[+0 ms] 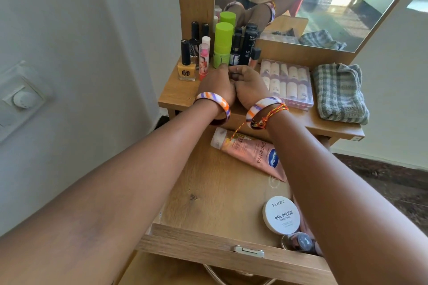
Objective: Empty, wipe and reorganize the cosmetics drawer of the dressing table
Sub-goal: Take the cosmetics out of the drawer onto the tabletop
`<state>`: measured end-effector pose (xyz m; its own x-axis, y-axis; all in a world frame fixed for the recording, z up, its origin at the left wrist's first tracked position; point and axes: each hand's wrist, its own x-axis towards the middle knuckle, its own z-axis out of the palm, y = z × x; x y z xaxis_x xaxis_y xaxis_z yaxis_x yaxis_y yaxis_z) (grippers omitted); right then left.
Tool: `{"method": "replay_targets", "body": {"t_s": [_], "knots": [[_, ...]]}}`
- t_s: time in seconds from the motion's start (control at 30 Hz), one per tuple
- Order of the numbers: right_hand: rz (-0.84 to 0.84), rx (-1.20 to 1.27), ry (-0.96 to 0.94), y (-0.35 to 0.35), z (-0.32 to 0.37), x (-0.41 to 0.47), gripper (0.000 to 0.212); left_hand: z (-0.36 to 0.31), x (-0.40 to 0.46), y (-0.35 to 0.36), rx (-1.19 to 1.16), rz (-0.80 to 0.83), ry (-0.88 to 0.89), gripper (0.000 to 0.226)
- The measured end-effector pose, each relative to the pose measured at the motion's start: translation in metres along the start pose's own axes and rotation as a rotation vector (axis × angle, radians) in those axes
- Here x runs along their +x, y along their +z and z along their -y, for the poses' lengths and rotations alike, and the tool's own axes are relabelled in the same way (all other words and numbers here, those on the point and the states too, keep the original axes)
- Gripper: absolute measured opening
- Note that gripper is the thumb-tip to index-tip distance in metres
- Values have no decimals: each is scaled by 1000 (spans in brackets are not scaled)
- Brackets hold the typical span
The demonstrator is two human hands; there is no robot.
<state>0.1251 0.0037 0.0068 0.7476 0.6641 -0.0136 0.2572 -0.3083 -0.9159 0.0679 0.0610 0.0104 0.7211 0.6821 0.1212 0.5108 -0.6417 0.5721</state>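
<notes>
A: Item one, the hands. How are they being held?

B: The left hand (216,84) and the right hand (249,87) are being held together on the table top (178,92), fingers curled inward. Whether anything small is being pinched between them cannot be told; the fingertips are being hidden by the knuckles.

A: What is being crowded around them?

B: Upright bottles are being kept just beyond the fingers: a green-capped tube (222,45), a yellow nail polish (186,69), a pink lip balm (203,60), several dark bottles (249,47). A clear case of rolls (287,82) is being kept to the right, with a folded checked cloth (340,93) beside it.

A: And the drawer?

B: The drawer (208,192) is being left pulled out beneath the forearms. A pink Vaseline tube (252,154) is lying inside, with a white tub of nail polish remover wipes (281,214) nearer the front. Further items at the front right corner are being blocked by the right forearm.
</notes>
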Motion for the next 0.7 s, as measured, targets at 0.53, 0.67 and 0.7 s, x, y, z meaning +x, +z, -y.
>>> {"method": "replay_targets", "body": {"t_s": [0.53, 0.67, 0.7], "knots": [[679, -642, 206, -85, -12, -109, 25, -21, -126, 24, -189, 375, 12, 8], [741, -1027, 309, -79, -47, -131, 52, -24, -149, 41, -104, 896, -157, 27], [720, -1051, 312, -78, -54, -136, 57, -25, -153, 43, -129, 939, -198, 29]]}}
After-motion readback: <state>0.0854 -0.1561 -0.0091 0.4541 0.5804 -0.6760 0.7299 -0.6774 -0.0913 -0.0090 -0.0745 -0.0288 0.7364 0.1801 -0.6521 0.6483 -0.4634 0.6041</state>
